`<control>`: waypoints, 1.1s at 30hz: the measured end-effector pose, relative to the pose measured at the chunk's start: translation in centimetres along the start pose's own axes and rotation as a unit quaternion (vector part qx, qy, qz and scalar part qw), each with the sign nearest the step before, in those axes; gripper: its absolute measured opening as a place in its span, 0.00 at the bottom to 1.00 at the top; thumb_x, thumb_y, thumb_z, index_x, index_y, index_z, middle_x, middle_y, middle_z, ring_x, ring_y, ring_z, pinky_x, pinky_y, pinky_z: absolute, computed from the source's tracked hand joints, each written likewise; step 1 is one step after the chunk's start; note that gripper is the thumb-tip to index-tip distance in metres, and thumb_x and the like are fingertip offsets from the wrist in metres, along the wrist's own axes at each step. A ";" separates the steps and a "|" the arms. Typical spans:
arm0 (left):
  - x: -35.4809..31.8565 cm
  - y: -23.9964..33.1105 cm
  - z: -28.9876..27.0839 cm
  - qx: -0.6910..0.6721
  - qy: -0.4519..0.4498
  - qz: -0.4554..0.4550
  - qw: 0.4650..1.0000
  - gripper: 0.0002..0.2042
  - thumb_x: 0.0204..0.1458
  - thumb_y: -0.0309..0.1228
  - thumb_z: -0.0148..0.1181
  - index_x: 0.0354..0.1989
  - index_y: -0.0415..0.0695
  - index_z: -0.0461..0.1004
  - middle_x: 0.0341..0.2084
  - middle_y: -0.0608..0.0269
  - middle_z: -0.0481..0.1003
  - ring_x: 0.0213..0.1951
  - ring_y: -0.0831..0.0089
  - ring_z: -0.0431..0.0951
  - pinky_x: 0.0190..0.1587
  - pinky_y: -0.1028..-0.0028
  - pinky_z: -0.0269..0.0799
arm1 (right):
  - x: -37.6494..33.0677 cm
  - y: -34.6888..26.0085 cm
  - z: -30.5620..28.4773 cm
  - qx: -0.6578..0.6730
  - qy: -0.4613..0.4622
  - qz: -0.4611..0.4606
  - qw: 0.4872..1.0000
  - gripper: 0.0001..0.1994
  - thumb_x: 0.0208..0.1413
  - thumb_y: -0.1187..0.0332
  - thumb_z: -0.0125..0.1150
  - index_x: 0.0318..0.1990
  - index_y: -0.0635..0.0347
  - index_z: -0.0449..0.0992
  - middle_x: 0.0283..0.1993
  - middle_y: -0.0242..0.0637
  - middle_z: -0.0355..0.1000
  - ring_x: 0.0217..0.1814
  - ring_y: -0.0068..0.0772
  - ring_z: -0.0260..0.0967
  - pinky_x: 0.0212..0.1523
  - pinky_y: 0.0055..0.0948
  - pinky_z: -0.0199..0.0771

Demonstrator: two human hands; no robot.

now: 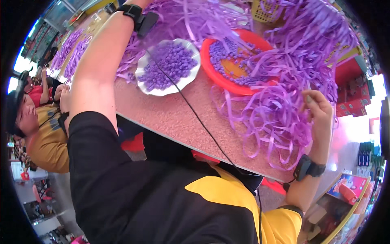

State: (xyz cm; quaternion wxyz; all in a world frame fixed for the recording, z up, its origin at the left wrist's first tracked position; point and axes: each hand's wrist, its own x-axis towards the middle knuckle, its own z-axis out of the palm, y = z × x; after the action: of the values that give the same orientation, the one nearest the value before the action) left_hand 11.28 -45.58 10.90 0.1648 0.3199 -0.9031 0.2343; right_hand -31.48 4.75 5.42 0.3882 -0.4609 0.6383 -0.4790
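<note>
My right hand [317,106] is at the right edge of the table, beside a tangled heap of purple ribbons [270,116]. Its fingers are curled together at the ribbons and appear to pinch a strand. My left arm stretches up past the top edge, so the left hand itself is out of sight. Below that arm's wrist stands a white scalloped dish [194,56] full of small purple beads [170,65]. To its right is a red basin [208,71] with more purple beads, partly covered by ribbons.
A pinkish table top [174,122] lies under everything. A black cable [195,114] crosses it. At the back is a yellow basket [264,12]. Another person [44,134] sits at the left, near more purple ribbon bundles [75,57]. Boxes [352,101] stand beyond the right edge.
</note>
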 end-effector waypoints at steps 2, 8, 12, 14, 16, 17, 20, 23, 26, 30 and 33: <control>-0.9 0.1 1.5 -0.159 0.268 0.203 0.928 0.04 0.33 0.25 0.61 0.14 0.50 0.74 0.15 0.61 0.70 0.18 0.74 0.73 0.21 0.72 0.69 | -0.5 0.1 -0.2 -0.160 0.113 -0.096 0.976 0.09 0.63 0.71 0.54 0.44 0.63 0.79 0.28 0.26 0.72 0.26 0.12 0.64 0.23 0.13 0.51; -3.9 18.8 -8.3 -0.483 -0.006 -0.198 0.853 0.05 0.41 0.29 0.67 0.24 0.40 0.82 0.15 0.64 0.74 0.20 0.72 0.76 0.23 0.69 0.72 | -3.5 -1.3 0.4 -0.222 0.093 -0.274 0.931 0.11 0.65 0.73 0.52 0.49 0.64 0.78 0.35 0.28 0.70 0.35 0.15 0.64 0.35 0.18 0.61; -9.6 22.9 -11.5 -0.456 -0.187 -0.146 0.858 0.06 0.51 0.28 0.60 0.32 0.38 0.79 0.23 0.69 0.76 0.26 0.82 0.73 0.28 0.80 0.66 | -3.7 -1.4 3.2 -0.144 0.041 -0.193 0.970 0.09 0.65 0.74 0.52 0.47 0.64 0.78 0.32 0.28 0.69 0.32 0.16 0.63 0.33 0.17 0.62; -11.0 24.5 -12.5 -0.471 -0.190 -0.156 0.847 0.05 0.44 0.25 0.63 0.28 0.37 0.80 0.22 0.70 0.77 0.26 0.84 0.72 0.31 0.80 0.68 | -3.4 -0.7 3.3 -0.114 0.025 -0.214 0.970 0.09 0.65 0.73 0.53 0.47 0.64 0.78 0.32 0.28 0.69 0.32 0.16 0.63 0.33 0.17 0.62; -12.1 25.4 -10.9 -0.452 -0.182 -0.113 0.866 0.05 0.43 0.23 0.63 0.28 0.35 0.80 0.22 0.69 0.77 0.26 0.83 0.73 0.32 0.79 0.70 | -3.4 -0.5 3.2 -0.094 0.018 -0.229 0.969 0.09 0.65 0.73 0.53 0.47 0.64 0.78 0.32 0.28 0.69 0.31 0.16 0.63 0.33 0.17 0.62; -12.2 25.9 -10.3 -0.458 -0.171 -0.123 0.864 0.06 0.42 0.22 0.62 0.29 0.35 0.80 0.22 0.68 0.78 0.27 0.82 0.74 0.32 0.78 0.71 | -3.5 -0.6 3.3 -0.102 0.010 -0.228 0.968 0.09 0.64 0.74 0.53 0.46 0.64 0.77 0.32 0.27 0.69 0.31 0.16 0.63 0.33 0.17 0.62; -11.5 27.2 -8.9 -0.456 -0.117 -0.125 0.873 0.09 0.37 0.25 0.62 0.29 0.38 0.81 0.23 0.53 0.79 0.28 0.68 0.79 0.37 0.69 0.74 | -3.7 -1.1 3.8 -0.111 -0.001 -0.225 0.968 0.07 0.62 0.76 0.55 0.44 0.65 0.78 0.31 0.26 0.69 0.31 0.14 0.63 0.32 0.17 0.62; -9.4 28.7 -8.1 -0.443 -0.125 -0.084 0.884 0.10 0.36 0.24 0.61 0.30 0.37 0.82 0.25 0.50 0.80 0.31 0.61 0.81 0.38 0.66 0.75 | -3.5 -1.1 4.5 -0.127 -0.004 -0.205 0.970 0.06 0.59 0.78 0.56 0.42 0.65 0.78 0.30 0.26 0.70 0.31 0.13 0.63 0.33 0.16 0.62; -7.8 30.4 -8.0 -0.423 -0.120 -0.053 0.897 0.10 0.36 0.24 0.59 0.28 0.38 0.82 0.25 0.49 0.80 0.31 0.54 0.81 0.39 0.63 0.75 | -3.0 -0.5 4.5 -0.148 0.000 -0.206 0.967 0.07 0.57 0.80 0.56 0.42 0.67 0.77 0.30 0.30 0.72 0.33 0.16 0.67 0.37 0.18 0.67; -7.1 31.5 -7.3 -0.365 -0.151 -0.026 0.918 0.10 0.36 0.24 0.64 0.30 0.37 0.81 0.25 0.52 0.79 0.31 0.63 0.81 0.37 0.67 0.75 | -3.3 -0.9 4.5 -0.153 0.000 -0.228 0.962 0.08 0.58 0.80 0.56 0.43 0.67 0.78 0.31 0.25 0.70 0.31 0.14 0.62 0.32 0.16 0.62; -6.9 32.0 -6.2 -0.364 -0.121 -0.014 0.924 0.09 0.36 0.24 0.63 0.30 0.39 0.81 0.25 0.52 0.79 0.32 0.59 0.81 0.39 0.66 0.75 | -3.5 -1.2 4.2 -0.152 0.009 -0.239 0.959 0.07 0.58 0.80 0.57 0.42 0.67 0.78 0.30 0.26 0.69 0.31 0.14 0.62 0.32 0.16 0.61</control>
State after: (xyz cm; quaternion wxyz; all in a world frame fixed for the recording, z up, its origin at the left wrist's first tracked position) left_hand -3.65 -16.95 2.85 0.1629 0.2765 -0.9347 -0.1530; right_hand -26.28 6.91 5.77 0.1821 -0.6494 0.5779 -0.4596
